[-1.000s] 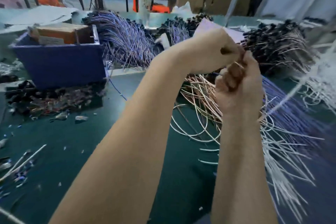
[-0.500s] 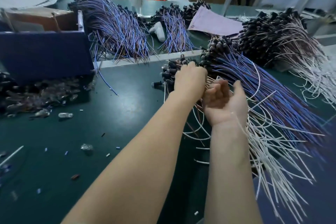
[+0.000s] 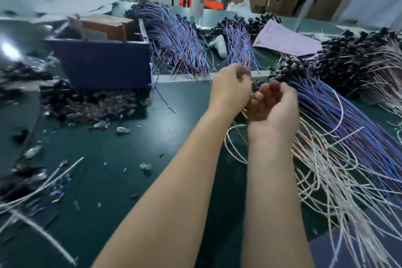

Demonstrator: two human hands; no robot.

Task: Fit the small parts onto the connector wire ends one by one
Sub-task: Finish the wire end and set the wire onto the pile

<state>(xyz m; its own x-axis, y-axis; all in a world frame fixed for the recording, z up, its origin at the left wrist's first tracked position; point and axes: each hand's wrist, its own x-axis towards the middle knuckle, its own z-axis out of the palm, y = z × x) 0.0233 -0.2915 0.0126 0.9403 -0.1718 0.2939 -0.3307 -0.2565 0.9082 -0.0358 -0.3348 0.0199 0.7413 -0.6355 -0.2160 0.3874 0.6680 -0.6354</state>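
**Pinching a wire end above the bench**

Curling inward, the left hand (image 3: pixel 230 91) is pinching what looks like the end of one connector wire (image 3: pixel 231 139). Its fingertips are turning toward the right hand (image 3: pixel 275 106) and are mostly hiding behind its own knuckles. The right hand is lying palm up just beside it with fingers half curled. Whether it is holding a part or only cradling the wire, I cannot tell through the blur. The wire's pale loop is hanging below both wrists, near the edge of the heap.

Underneath, the green table (image 3: pixel 134 154) is carrying everything. A large heap of wires (image 3: pixel 348 128), blue and pale with black connector heads, is fanning out on the right, touching the right forearm. A dark blue bin (image 3: pixel 97 65) is standing on the left side. In front of it the small parts (image 3: pixel 108 105) are lying in a glassy pile, with a few strays scattered toward the person.

The wire is probably going to handle as light, thin and springy, flopping and swinging if held far back. Gripping it close behind the tip should be keeping the end stiff enough to push into a part without buckling. The parts are looking smooth and tiny, so likely slippery and perhaps brittle. Taking one by its body between thumb and forefinger seems safest.
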